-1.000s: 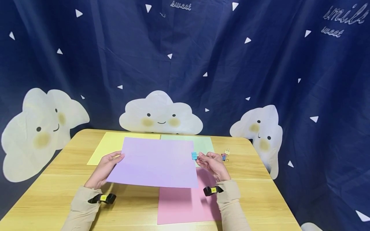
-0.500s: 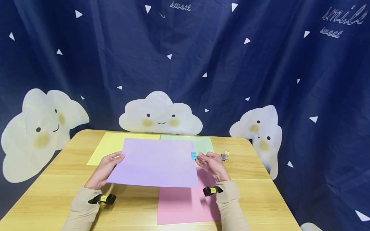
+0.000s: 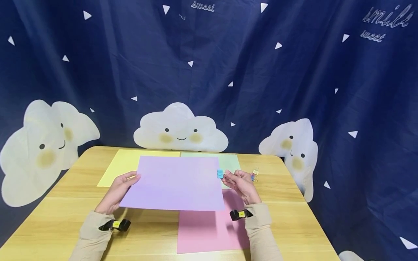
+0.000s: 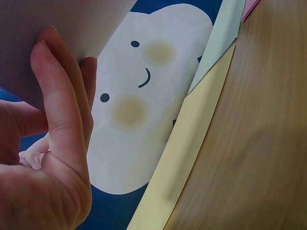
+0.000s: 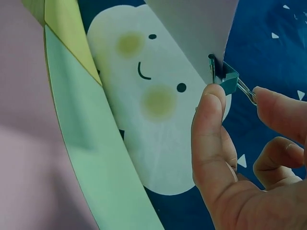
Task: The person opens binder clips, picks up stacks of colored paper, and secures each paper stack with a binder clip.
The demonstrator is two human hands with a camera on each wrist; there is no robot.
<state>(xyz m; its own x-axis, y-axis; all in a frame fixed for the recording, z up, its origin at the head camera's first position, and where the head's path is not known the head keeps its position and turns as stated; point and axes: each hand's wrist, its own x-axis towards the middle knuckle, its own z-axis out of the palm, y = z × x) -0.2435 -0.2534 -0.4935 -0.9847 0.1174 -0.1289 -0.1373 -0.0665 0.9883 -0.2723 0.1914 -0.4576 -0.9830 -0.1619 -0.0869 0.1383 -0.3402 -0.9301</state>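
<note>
A purple sheet of paper (image 3: 176,183) is held up above the table, tilted. My left hand (image 3: 121,188) pinches its left edge, thumb on top and fingers beneath; the left wrist view shows those fingers (image 4: 62,91) spread against the underside. At the sheet's right edge sits a blue binder clip (image 3: 220,174). My right hand (image 3: 241,185) pinches this clip: in the right wrist view the thumb touches a wire handle (image 5: 247,92) and the index finger lies at the clip's other side.
Behind the purple sheet lie a yellow sheet (image 3: 109,174) and a pale green sheet (image 3: 231,163). A pink sheet (image 3: 209,235) lies at front right. Several binder clips (image 3: 254,174) sit on the wooden table (image 3: 281,224) beyond my right hand. A dark blue curtain (image 3: 209,47) hangs behind.
The binder clip and the fingertips of my right hand have shifted very slightly up and to the right. My left hand and the purple sheet hold nearly still.
</note>
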